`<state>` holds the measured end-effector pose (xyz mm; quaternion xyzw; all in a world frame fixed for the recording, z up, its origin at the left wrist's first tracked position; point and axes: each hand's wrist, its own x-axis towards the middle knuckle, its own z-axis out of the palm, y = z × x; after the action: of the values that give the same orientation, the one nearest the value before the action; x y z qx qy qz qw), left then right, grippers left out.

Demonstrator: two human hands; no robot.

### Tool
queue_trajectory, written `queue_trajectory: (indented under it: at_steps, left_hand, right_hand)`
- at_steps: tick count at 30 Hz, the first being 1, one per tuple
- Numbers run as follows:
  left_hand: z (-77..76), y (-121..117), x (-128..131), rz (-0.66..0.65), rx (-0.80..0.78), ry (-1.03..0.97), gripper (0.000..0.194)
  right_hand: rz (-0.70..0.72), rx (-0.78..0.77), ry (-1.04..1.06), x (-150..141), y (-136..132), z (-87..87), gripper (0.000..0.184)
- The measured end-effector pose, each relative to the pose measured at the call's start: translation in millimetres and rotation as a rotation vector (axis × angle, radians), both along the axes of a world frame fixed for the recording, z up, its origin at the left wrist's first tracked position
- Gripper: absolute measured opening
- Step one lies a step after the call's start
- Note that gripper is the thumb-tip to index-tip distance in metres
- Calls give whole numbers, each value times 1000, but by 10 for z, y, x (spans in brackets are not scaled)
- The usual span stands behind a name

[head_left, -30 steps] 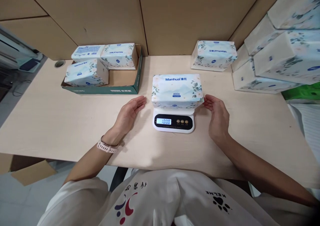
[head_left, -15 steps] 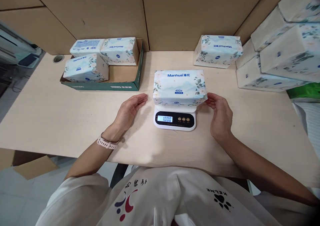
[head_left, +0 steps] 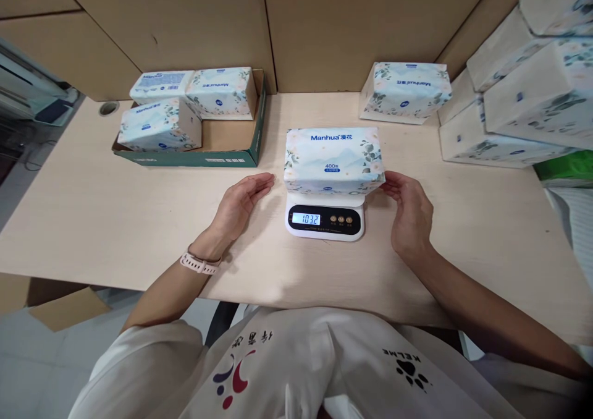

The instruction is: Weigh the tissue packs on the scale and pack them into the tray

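Observation:
A pack of tissues [head_left: 332, 159] with a floral print rests on a white digital scale [head_left: 325, 228], covering most of its platform. The lit display reads about 103.2. My left hand [head_left: 241, 206] lies on its edge on the table to the left of the pack, apart from it, fingers stretched out and nothing held. To the right, my right hand [head_left: 410, 212] is also open, its fingers extended beside the pack's lower right corner. Whether those fingertips touch the pack cannot be made out.
A green-sided cardboard tray [head_left: 194, 158] at the back left holds 3 tissue packs. Another tissue pack [head_left: 405, 94] stands at the back right, beside several stacked packs [head_left: 523, 107]. Brown panels [head_left: 352, 29] close off the table's far side. An opened carton [head_left: 69, 308] sits on the floor.
The scale's display has gone from about 100.0 to about 103.2. Both hands and the pack hold their places; the view has shifted very slightly.

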<state>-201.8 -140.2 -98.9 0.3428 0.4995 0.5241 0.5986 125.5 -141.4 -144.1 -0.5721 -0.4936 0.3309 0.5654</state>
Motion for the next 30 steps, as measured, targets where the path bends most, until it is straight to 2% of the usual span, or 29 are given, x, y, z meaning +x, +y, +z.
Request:
queue_trajectory:
  at_steps: [25, 30]
  left_hand:
    - [-3, -6, -7, -36, 18, 45, 36]
    - [-16, -14, -27, -72, 32, 53, 40]
  right_hand:
    - [12, 38, -10, 28, -11, -59, 44]
    - [-2, 10, -19, -3, -46, 22, 43]
